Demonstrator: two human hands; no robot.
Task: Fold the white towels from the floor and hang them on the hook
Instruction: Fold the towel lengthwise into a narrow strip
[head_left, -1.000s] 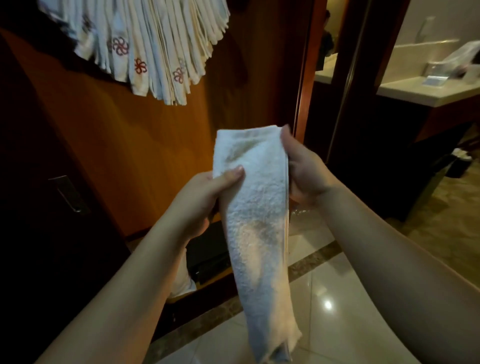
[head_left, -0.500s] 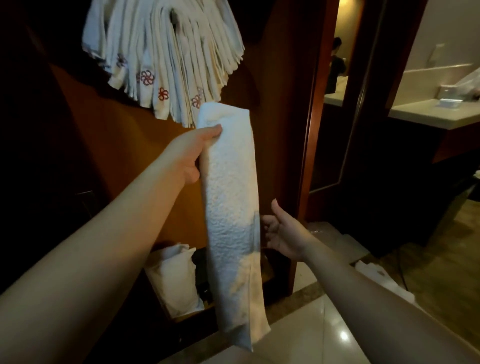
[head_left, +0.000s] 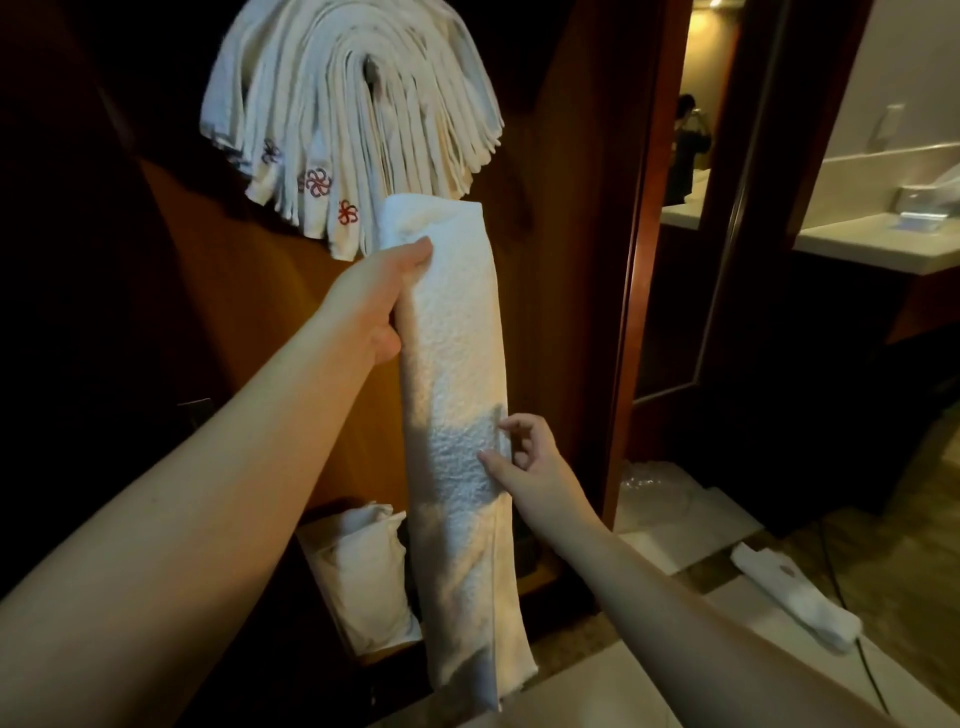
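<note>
Wood-panelled wall below the hook's towel bundle (head_left: 353, 119): folded white towel (head_left: 457, 415) hangs limp and light, left hand (head_left: 374, 306) gripping its top, right hand (head_left: 530, 462) pinching mid-edge; best hold looks topmost.

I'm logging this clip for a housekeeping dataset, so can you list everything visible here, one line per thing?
folded towel: one, white, held up lengthwise just below the hanging bundle
hanging towels: a thick bundle, white, some with red flower marks, draped over a hook on the wood panel
wood panel: one, orange-brown, behind the towels
lined bin: one, white liner, low against the panel
towel on the floor: one, white, lower right on the tiles
counter: one, pale, far right
left hand: one, grips the folded towel near its top
right hand: one, pinches the towel's right edge lower down
</note>
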